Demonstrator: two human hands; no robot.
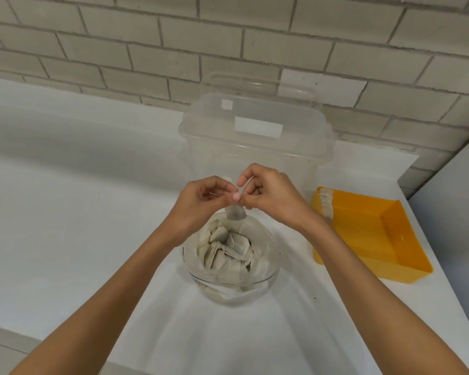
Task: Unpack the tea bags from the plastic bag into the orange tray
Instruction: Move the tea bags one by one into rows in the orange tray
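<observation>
A clear plastic bag [263, 269] full of several pale tea bags [222, 253] sits open on the white counter in front of me. Just above it, my left hand [203, 204] and my right hand [271, 196] meet and both pinch one tea bag [236, 212], which hangs below the fingertips. The orange tray [390, 228] lies to the right of the bag, with a row of tea bags [326, 203] stacked along its far left end.
A tall clear plastic container [255, 136] with a lid stands behind my hands against the brick wall. The white counter [79, 198] stretches to the left. The counter's right edge runs just past the tray, beside a grey surface [458, 198].
</observation>
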